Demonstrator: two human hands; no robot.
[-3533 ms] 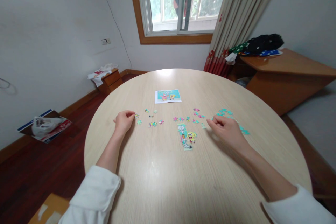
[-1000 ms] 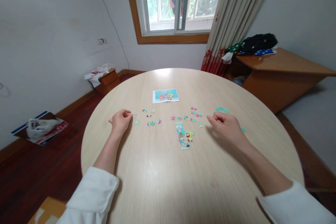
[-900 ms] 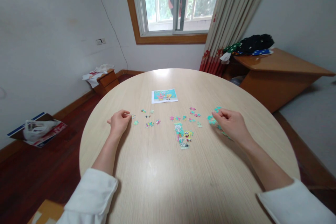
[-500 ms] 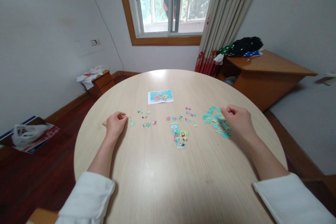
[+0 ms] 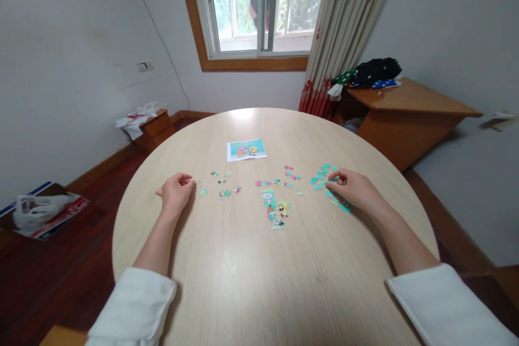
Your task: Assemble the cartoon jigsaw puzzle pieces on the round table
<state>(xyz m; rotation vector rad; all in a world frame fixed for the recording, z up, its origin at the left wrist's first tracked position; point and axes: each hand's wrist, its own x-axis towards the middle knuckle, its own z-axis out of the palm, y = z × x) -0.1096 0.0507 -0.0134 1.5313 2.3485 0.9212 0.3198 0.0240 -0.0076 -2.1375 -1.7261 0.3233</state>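
Observation:
A round wooden table (image 5: 259, 281) carries loose jigsaw pieces. My right hand (image 5: 353, 189) rests on a cluster of teal puzzle pieces (image 5: 322, 177), thumb and forefinger pinched on one teal piece. My left hand (image 5: 175, 192) lies curled on the table beside a small loose piece (image 5: 199, 183), fingers closed; nothing shows inside them. A joined strip of puzzle (image 5: 275, 210) with cartoon figures lies between the hands. Pink pieces (image 5: 288, 175) and mixed pieces (image 5: 225, 192) are scattered behind it. A reference picture (image 5: 246, 149) lies farther back.
A wooden desk (image 5: 405, 113) with dark clothes piled on it stands at the right, next to a flowered curtain (image 5: 340, 38). A small wooden box (image 5: 152, 124) with papers and a plastic bag (image 5: 36, 208) sit on the red floor at left.
My right hand moved right from the pink pieces to the teal cluster and pinched a piece there. The left hand stayed in place. The view swung slightly to the right.

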